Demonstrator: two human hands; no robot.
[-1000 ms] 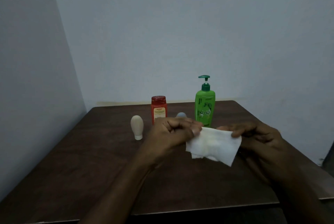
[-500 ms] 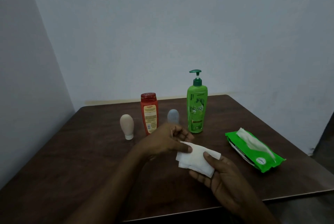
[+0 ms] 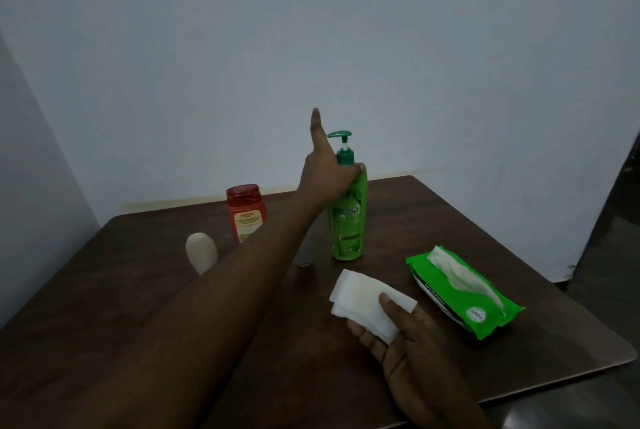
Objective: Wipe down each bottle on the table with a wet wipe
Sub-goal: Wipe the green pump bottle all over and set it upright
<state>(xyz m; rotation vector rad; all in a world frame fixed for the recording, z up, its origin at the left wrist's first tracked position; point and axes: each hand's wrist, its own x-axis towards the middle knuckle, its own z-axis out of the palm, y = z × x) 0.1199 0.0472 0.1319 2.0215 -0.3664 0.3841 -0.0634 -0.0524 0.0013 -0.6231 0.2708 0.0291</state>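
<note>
A tall green pump bottle point(image 3: 349, 220) stands upright at the middle of the brown table point(image 3: 104, 307). My left hand point(image 3: 325, 175) has reached to its shoulder, with fingers curled round it below the pump and one digit pointing up. My right hand point(image 3: 408, 356) hovers nearer me, holding a folded white wet wipe point(image 3: 363, 304) under the thumb. A red bottle point(image 3: 246, 213) and a small cream bottle point(image 3: 199, 252) stand to the left. My forearm hides most of a small grey bottle point(image 3: 305, 257).
A green pack of wet wipes point(image 3: 460, 293), with one wipe sticking out of its top, lies on the table right of the pump bottle. Pale walls close in behind and on the left. The table's front and right edges are in view.
My left hand let go of the wipe and stretched forward onto the green pump bottle. My right hand kept the wipe and stayed near the front.
</note>
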